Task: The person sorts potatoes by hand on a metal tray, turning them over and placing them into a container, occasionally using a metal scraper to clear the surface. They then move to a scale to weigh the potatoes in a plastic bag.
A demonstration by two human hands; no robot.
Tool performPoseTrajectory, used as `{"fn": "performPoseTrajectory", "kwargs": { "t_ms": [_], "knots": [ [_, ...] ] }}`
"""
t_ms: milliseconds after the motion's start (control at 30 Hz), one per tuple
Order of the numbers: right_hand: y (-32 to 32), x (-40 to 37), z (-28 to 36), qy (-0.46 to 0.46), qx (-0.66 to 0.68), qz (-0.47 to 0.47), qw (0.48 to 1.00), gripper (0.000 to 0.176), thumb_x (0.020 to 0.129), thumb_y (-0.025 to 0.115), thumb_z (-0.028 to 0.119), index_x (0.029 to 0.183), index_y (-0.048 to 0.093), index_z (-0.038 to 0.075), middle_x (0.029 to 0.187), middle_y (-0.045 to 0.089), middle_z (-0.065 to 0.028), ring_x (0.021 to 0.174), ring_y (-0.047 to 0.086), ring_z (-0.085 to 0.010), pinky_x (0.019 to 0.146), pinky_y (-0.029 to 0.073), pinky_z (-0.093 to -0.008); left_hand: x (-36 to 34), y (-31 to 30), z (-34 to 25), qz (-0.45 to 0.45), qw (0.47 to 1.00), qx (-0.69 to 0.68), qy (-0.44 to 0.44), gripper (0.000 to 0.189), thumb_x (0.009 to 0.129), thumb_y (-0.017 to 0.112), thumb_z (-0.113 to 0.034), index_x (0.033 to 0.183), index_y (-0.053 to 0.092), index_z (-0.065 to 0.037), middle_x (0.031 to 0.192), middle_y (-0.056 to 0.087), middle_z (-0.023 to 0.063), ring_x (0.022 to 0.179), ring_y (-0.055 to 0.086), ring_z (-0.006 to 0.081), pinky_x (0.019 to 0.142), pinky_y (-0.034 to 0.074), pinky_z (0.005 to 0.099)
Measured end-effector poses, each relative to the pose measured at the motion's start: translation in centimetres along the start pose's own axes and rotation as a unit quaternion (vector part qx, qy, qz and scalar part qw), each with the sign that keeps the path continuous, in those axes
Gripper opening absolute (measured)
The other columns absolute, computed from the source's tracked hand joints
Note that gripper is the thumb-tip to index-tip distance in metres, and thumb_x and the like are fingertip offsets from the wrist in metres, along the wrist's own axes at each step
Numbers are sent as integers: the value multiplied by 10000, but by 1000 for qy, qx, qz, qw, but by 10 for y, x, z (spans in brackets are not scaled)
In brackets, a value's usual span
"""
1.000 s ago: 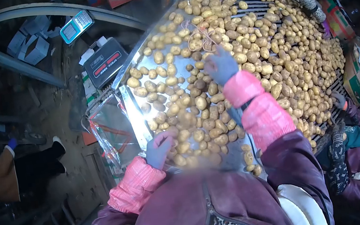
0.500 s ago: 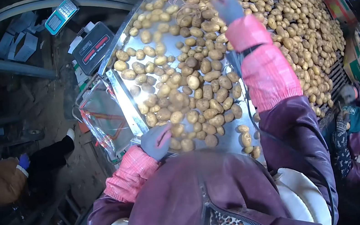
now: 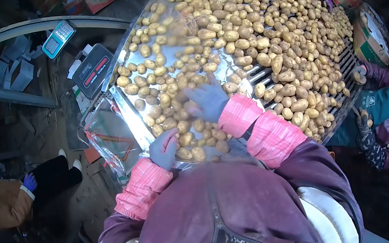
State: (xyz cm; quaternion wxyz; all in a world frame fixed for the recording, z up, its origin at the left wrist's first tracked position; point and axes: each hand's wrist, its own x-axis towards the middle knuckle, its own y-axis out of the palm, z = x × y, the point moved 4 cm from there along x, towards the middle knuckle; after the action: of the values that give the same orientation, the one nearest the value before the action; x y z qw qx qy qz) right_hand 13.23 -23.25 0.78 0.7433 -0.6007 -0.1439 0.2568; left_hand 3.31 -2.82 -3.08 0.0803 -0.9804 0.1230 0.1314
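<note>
My right hand (image 3: pixel 209 101), in a grey glove, lies with fingers spread over the potatoes (image 3: pixel 182 125) on the shiny metal tray (image 3: pixel 129 111). My left hand (image 3: pixel 164 149), gloved the same way, is at the tray's near left edge beside the potatoes. Its fingers are curled together, and whether anything is inside them is hidden. Bare metal shows between the loose potatoes on the tray's left part. Thin reddish string (image 3: pixel 184 22) lies among potatoes farther back.
A slatted rack (image 3: pixel 339 73) heaped with potatoes adjoins the tray on the right. A clear plastic bag (image 3: pixel 109 133) hangs at the left edge, near a black scale (image 3: pixel 93 71). A co-worker (image 3: pixel 383 117) holds potatoes at right; another person (image 3: pixel 6 200) is at left.
My right hand has come back from the far side of the tray toward me, and potatoes near it have shifted. My left hand stays near the edge, its fingers more curled.
</note>
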Motion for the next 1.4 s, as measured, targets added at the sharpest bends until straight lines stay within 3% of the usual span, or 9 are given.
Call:
{"fn": "performPoseTrajectory", "kwargs": {
  "t_ms": [300,533,633,833,867,967,1100,1200,1400],
  "knots": [
    [29,36,-98,166,-49,-130,976,240,876,570,294,1035,658,138,1079,636,-152,1014,604,-375,887,468,-494,11,-11,5,-14,976,-211,-59,342,950,476,-131,1229,600,24,851,594,21,772,555,101,692,499,242],
    [4,5,-82,226,168,99,954,650,877,614,550,1355,522,119,1343,533,-213,1218,556,-350,1008,452,-456,9,-2,-5,54,979,-173,-95,305,922,539,-146,1192,610,-21,910,623,42,812,610,156,693,518,289],
    [16,-1,-92,230,233,97,940,631,835,680,551,1272,573,109,1200,627,-192,1068,631,-301,906,500,-410,16,32,-16,80,927,223,292,361,878,600,-162,1233,603,-100,1079,655,91,846,661,214,671,540,348],
    [67,-2,-121,257,370,-67,890,388,835,725,401,1061,637,98,905,693,-137,808,671,-206,734,528,-351,48,59,-32,178,817,467,289,541,790,649,-142,1313,562,-245,1396,517,128,848,691,284,670,558,415],
    [66,-8,-117,297,387,-73,870,319,824,757,300,1001,622,71,776,614,-19,660,538,-107,581,451,-288,54,53,-33,153,813,453,333,521,789,643,-137,1288,584,-271,1434,482,132,857,690,294,676,560,410],
    [84,-7,-128,330,402,-87,850,354,811,754,327,1016,637,62,898,695,-124,806,668,-210,729,526,-343,75,40,-37,119,786,555,246,465,808,626,-131,1248,611,-280,1418,488,141,897,681,314,723,557,421],
    [64,-49,-133,262,550,-292,738,321,786,782,281,982,677,50,872,680,-52,788,627,-172,692,505,-318,116,14,-12,92,832,517,178,394,848,592,-116,1210,636,-266,1344,536,122,962,662,328,802,539,436],
    [7,-117,-86,333,693,-295,567,235,857,683,237,1016,674,66,883,664,-42,788,610,-134,663,486,-282,109,8,-24,70,868,459,176,352,873,568,-90,1190,658,-216,1236,613,93,1019,657,308,856,529,398],
    [50,-192,-48,354,532,-135,757,312,901,619,268,1113,622,39,962,641,-106,896,656,-222,739,514,-356,37,-7,-8,44,962,202,180,293,899,599,-50,1182,674,-57,1081,686,119,1009,664,208,875,508,295]
  ]
}}
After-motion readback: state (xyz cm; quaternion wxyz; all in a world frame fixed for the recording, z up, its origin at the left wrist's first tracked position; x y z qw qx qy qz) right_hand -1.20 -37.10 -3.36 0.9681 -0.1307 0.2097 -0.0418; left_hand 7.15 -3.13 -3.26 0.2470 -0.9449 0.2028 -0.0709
